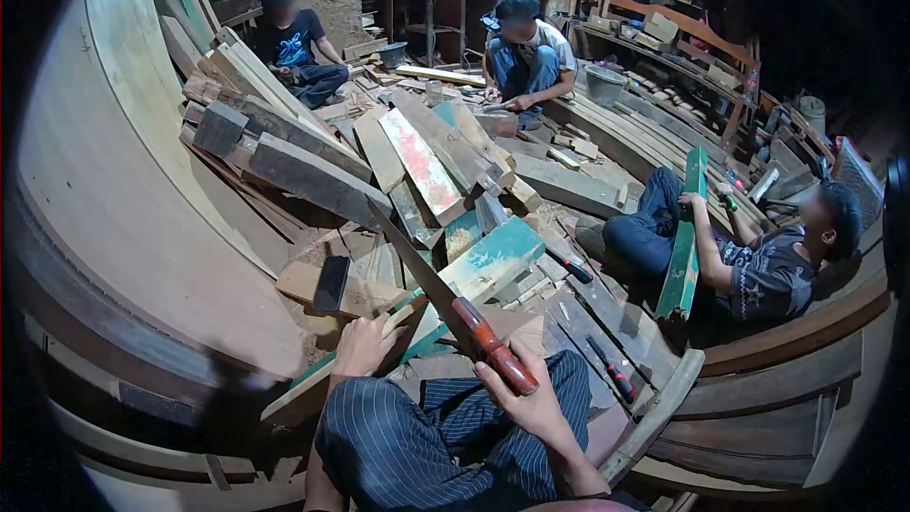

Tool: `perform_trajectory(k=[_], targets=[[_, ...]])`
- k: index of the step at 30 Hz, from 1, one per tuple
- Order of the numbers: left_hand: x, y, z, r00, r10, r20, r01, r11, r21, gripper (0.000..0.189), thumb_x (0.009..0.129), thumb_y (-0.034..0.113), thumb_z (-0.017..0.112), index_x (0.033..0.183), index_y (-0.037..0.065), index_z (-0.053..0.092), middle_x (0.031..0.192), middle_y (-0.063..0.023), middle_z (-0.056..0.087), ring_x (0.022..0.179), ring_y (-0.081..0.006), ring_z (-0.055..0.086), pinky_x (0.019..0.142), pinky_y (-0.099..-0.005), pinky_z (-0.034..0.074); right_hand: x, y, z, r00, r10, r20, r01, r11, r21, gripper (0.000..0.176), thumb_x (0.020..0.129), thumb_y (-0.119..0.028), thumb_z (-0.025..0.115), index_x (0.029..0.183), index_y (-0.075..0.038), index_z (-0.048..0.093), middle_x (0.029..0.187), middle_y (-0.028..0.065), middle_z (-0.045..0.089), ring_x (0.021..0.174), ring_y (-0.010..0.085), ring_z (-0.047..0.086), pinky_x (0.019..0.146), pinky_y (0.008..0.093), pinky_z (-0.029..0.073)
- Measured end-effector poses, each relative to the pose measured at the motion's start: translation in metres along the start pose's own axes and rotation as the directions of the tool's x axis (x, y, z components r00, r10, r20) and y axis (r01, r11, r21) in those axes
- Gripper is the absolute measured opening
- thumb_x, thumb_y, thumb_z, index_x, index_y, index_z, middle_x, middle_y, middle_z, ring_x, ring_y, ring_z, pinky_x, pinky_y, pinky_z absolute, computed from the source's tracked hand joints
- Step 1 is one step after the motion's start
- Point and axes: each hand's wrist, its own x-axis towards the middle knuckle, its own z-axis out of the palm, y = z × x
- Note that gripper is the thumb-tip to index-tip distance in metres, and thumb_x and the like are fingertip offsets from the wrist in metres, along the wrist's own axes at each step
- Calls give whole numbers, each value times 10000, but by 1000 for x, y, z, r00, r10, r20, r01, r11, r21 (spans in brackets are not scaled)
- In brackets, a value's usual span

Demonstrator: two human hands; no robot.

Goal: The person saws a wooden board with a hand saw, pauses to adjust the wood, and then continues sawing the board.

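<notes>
My right hand (524,396) is closed around the reddish-brown wooden handle (493,345) of a machete. Its long dark blade (417,261) points up and to the left, over the boards in front of me. My left hand (362,349) grips a green-edged wooden board (313,389) beside my left knee; part of its fingers is hidden. Just beyond that hand, a black phone (331,283) lies on a piece of wood. A thick plank with worn green paint (493,256) rests ahead of the machete handle.
Stacked timber (303,175) lies ahead to the left. Hand tools, including a red-and-black-handled one (621,384), lie at my right. A person (777,256) there holds a green beam (684,237). Two more people sit farther back. A large curved wooden panel (142,180) stands at my left.
</notes>
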Motion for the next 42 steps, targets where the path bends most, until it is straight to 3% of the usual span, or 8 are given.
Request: perform_trajectory(k=[17, 20, 25, 27, 42], targets=[[0, -3, 2, 999, 37, -31, -37, 999, -9, 293, 915, 339, 643, 914, 46, 659, 709, -267, 637, 701, -468, 641, 645, -546, 507, 0, -4, 0, 1000, -17, -9, 17, 999, -30, 242, 918, -158, 713, 904, -18, 515, 650, 64, 457, 603, 112, 400, 557, 298, 379], [-1, 1, -1, 999, 26, -31, -26, 1000, 7, 297, 916, 344, 639, 913, 47, 652, 728, -271, 640, 718, -465, 644, 647, -548, 507, 0, 2, 1, 1000, -1, 2, 1, 1000, 30, 236, 920, -159, 711, 918, -19, 521, 651, 66, 456, 600, 113, 401, 561, 295, 382], [-1, -2, 2, 999, 34, -27, -34, 999, 22, 372, 921, 405, 638, 889, 35, 658, 722, -260, 653, 725, -449, 666, 669, -536, 529, -1, 1, -1, 992, -125, -25, 122, 988, -89, 235, 924, -176, 707, 940, -31, 524, 646, 70, 442, 594, 120, 407, 559, 301, 381], [0, -2, 3, 1000, 9, -13, -9, 1000, 3, 374, 917, 406, 642, 914, 34, 670, 730, -261, 657, 745, -450, 666, 689, -540, 526, -1, 4, -1, 998, -55, -3, 55, 998, -37, 241, 925, -182, 707, 943, -32, 518, 654, 69, 444, 593, 121, 402, 559, 302, 382], [1, -7, 6, 1000, 5, 7, -5, 1000, 17, 383, 934, 411, 613, 940, 33, 678, 736, -282, 650, 748, -463, 663, 696, -559, 519, -1, 1, -1, 998, -58, -2, 58, 998, -26, 235, 927, -181, 704, 971, -23, 536, 657, 70, 436, 604, 122, 392, 564, 292, 382]])
